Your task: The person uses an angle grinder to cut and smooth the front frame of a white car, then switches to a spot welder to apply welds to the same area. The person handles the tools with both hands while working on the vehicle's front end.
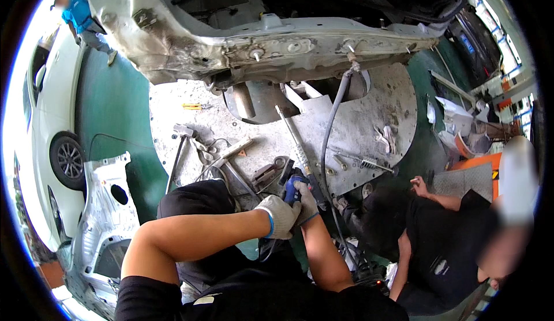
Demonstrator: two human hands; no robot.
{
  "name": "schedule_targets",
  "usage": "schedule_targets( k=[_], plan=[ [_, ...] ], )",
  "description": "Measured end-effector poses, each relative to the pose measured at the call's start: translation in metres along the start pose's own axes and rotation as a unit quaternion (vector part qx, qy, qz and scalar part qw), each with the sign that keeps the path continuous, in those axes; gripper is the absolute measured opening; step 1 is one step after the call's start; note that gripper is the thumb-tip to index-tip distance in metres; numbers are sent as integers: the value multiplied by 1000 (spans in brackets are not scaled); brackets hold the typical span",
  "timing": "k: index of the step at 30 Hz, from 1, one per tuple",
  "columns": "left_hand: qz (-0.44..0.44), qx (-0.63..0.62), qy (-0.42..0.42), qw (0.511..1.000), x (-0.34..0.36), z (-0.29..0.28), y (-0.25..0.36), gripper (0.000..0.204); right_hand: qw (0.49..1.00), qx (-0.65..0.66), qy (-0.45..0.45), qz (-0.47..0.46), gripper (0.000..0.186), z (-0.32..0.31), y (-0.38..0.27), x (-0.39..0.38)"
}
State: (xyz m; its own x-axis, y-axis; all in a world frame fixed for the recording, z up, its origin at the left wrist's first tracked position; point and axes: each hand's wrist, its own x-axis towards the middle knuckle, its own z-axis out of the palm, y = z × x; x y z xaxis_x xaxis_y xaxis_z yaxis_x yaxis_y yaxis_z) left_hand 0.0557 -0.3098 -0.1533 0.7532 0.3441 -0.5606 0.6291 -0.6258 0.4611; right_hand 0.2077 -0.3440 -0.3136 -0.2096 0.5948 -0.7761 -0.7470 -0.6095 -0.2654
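A stripped car body shell (190, 50) spans the upper view, above a pale metal platform (398, 104) strewn with hand tools. A grey hose (330, 124) runs down from the shell's sill past a long metal rod (295, 139) lying on the platform. Just in front of the person, near the rod's lower end, is a blue tool (292, 190) with a dark head. The gloved right hand (308, 204) has its grip wrapped round the tool's body; the gloved left hand (280, 214) is curled just beside it, though whether that grip bears on the tool I cannot tell. It looks rigid and moderately heavy, best held round the blue casing, clear of the head.
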Motion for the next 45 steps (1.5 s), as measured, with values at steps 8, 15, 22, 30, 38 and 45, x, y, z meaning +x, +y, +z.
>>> schedule_targets(
  k=[8,15,22,30,38,45],
  plan=[
    [-8,-39,-72,997,8,-12,-1,112,996,-37,40,68,40,8,-7,-20],
    [-73,-132,-31,988,-7,-46,-5,108,992,-111,62,-20,36,17,-29,-5],
    [-156,-352,235,892,-8,-66,-33,101,878,-345,-20,-330,38,121,-93,-29],
    [-58,-393,536,745,3,-80,-48,101,796,-373,-88,-469,46,210,-118,-22],
    [-131,-302,560,760,-6,-99,-53,110,871,-269,-125,-392,37,234,-125,-27],
    [-118,-312,548,767,-8,-104,-52,99,866,-279,-123,-395,35,233,-129,-22]
  ],
)
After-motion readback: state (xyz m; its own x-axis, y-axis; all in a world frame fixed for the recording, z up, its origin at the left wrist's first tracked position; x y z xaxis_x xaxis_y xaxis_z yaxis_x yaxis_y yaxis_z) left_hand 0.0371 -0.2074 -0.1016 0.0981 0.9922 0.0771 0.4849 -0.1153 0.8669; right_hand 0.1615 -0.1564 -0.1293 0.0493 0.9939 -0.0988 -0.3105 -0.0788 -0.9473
